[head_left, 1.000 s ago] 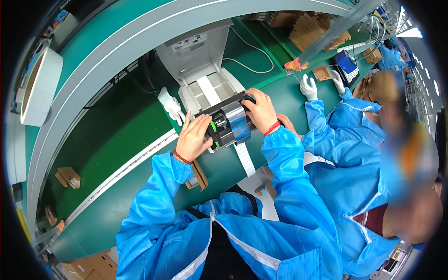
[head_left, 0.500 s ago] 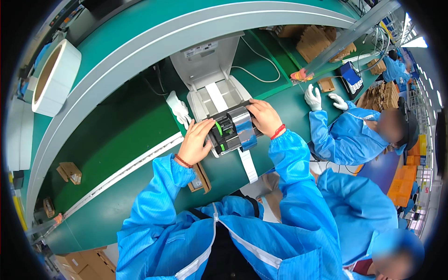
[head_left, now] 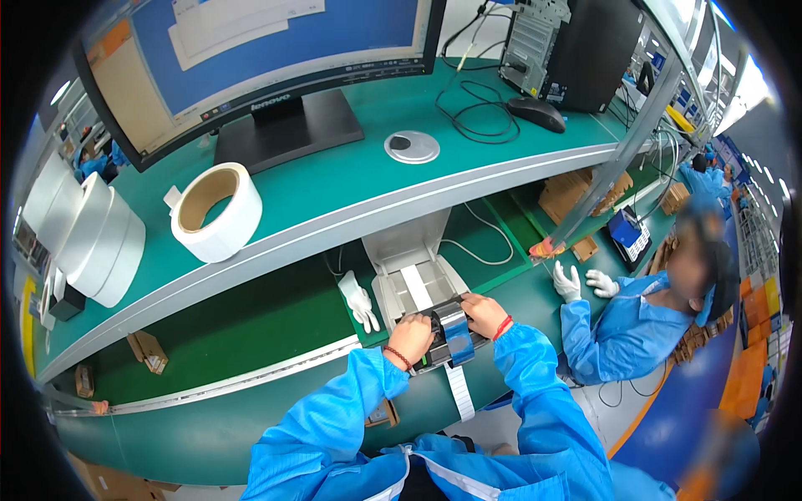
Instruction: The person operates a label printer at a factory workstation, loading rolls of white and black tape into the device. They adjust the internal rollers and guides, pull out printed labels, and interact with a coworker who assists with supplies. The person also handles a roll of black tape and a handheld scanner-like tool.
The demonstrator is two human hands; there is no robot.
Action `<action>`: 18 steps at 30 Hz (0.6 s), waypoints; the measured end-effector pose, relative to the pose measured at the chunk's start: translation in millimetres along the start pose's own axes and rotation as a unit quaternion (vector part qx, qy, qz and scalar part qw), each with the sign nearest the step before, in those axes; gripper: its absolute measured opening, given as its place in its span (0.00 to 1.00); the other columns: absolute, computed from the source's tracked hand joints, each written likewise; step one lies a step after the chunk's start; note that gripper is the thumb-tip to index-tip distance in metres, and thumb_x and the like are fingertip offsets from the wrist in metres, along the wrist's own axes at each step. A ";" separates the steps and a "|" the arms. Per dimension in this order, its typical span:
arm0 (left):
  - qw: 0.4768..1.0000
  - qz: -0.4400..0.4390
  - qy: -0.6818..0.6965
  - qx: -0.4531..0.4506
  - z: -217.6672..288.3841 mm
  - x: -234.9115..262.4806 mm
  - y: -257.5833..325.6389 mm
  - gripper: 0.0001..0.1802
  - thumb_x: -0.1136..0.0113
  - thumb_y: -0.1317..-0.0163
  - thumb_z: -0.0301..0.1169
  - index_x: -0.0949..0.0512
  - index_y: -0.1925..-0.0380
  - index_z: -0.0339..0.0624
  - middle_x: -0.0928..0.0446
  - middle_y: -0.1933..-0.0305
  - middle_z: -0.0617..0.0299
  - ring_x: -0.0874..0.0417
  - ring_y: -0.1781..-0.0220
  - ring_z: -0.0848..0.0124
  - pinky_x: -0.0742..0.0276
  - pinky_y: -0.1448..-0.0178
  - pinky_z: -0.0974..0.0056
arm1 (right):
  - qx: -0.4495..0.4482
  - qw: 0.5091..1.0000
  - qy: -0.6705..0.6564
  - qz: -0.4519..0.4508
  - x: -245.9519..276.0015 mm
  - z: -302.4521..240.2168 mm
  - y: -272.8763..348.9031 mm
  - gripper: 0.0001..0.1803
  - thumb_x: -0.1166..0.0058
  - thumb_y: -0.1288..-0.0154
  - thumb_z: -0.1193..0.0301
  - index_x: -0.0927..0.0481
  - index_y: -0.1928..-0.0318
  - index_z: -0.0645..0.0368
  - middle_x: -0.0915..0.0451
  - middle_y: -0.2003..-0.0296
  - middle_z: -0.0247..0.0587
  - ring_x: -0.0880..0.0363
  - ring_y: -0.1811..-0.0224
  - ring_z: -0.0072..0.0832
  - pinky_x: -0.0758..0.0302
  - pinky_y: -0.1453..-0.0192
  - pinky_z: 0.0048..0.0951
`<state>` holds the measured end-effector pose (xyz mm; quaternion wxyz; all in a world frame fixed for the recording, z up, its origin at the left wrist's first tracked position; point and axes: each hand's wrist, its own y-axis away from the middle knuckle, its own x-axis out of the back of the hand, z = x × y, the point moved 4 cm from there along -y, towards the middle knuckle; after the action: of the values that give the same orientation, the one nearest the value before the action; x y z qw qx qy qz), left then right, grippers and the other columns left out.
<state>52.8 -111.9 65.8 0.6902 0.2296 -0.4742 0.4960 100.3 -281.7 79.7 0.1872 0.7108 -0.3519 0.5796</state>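
Black, blue-wrapped device (head_left: 443, 336) with dangling white strip, gripped between both hands (head_left: 446, 326).

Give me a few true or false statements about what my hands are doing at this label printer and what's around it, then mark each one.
1. Both hands grip a dark cartridge with a blue roll. True: the left hand and right hand hold the dark cartridge from either side.
2. A strip of white labels hangs below it. True.
3. The white glove lies on the upper shelf. False: it lies on the lower green surface, left of the grey printer.
4. The white tape roll sits on the upper shelf near the monitor. True.
5. The co-worker on the right works bare-handed. False: that person wears white gloves.
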 end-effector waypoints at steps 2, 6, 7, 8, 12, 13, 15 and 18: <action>1.000 -0.029 -0.004 0.001 1.5 -6.2 -6.6 0.14 0.43 0.50 0.34 0.26 0.70 0.32 0.24 0.67 0.48 0.22 0.61 0.56 0.26 0.56 0.58 | 0.003 1.000 0.010 -0.029 -4.7 6.9 2.5 0.14 0.47 0.60 0.77 0.26 0.67 0.64 0.26 0.63 0.49 0.27 0.55 0.45 0.28 0.51 0.38; 1.000 -0.010 0.022 0.003 6.1 -4.9 -11.5 0.10 0.46 0.52 0.31 0.24 0.76 0.33 0.23 0.72 0.49 0.21 0.66 0.55 0.25 0.59 0.57 | 0.005 1.000 0.001 -0.015 -4.0 11.5 7.8 0.18 0.46 0.64 0.78 0.26 0.64 0.67 0.26 0.55 0.55 0.28 0.51 0.48 0.29 0.47 0.39; 1.000 -0.002 0.015 -0.004 3.3 -9.9 -9.8 0.09 0.47 0.52 0.30 0.24 0.77 0.34 0.23 0.73 0.49 0.21 0.66 0.55 0.25 0.59 0.57 | 0.009 1.000 0.000 -0.013 -4.8 10.5 7.2 0.19 0.46 0.63 0.78 0.26 0.64 0.68 0.26 0.56 0.55 0.28 0.52 0.49 0.29 0.48 0.39; 1.000 0.008 0.000 -0.007 -3.3 -14.5 -4.8 0.08 0.47 0.52 0.29 0.24 0.77 0.35 0.23 0.73 0.49 0.20 0.66 0.56 0.25 0.60 0.57 | 0.019 1.000 -0.005 -0.006 -9.4 6.8 2.2 0.19 0.46 0.63 0.78 0.26 0.64 0.68 0.26 0.56 0.56 0.28 0.52 0.49 0.29 0.48 0.39; 0.994 -0.067 0.071 0.038 -4.0 -13.0 -1.9 0.13 0.45 0.51 0.32 0.24 0.70 0.31 0.23 0.66 0.44 0.21 0.61 0.55 0.26 0.54 0.58 | 0.018 1.000 -0.012 0.004 -11.5 0.6 1.7 0.15 0.49 0.60 0.81 0.26 0.65 0.65 0.26 0.65 0.53 0.28 0.60 0.50 0.29 0.57 0.43; 0.998 0.017 0.057 0.019 -1.3 -3.5 10.4 0.19 0.44 0.50 0.34 0.28 0.62 0.29 0.25 0.60 0.41 0.23 0.56 0.54 0.28 0.51 0.57 | -0.012 0.999 -0.030 -0.010 -13.2 3.5 4.4 0.16 0.49 0.61 0.81 0.27 0.64 0.65 0.26 0.65 0.54 0.28 0.61 0.51 0.29 0.57 0.42; 0.991 0.121 0.055 -0.013 -4.1 31.7 38.8 0.31 0.42 0.48 0.39 0.36 0.49 0.27 0.31 0.50 0.38 0.27 0.48 0.53 0.33 0.44 0.56 | 0.022 0.999 -0.026 0.008 -7.5 -2.1 7.3 0.21 0.46 0.63 0.80 0.27 0.60 0.67 0.27 0.64 0.56 0.29 0.59 0.53 0.31 0.54 0.44; 0.968 -0.064 0.241 -0.029 -20.5 114.2 110.1 0.33 0.42 0.43 0.41 0.39 0.45 0.28 0.31 0.47 0.40 0.28 0.46 0.53 0.33 0.43 0.55 | -0.013 1.000 0.008 0.013 -5.3 15.1 29.4 0.21 0.42 0.50 0.72 0.26 0.53 0.62 0.27 0.55 0.55 0.31 0.51 0.50 0.34 0.45 0.42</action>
<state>-31.3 1.8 140.5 0.8208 0.1135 -0.2926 0.4773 89.2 -310.5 66.6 0.1918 0.6990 -0.3668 0.5831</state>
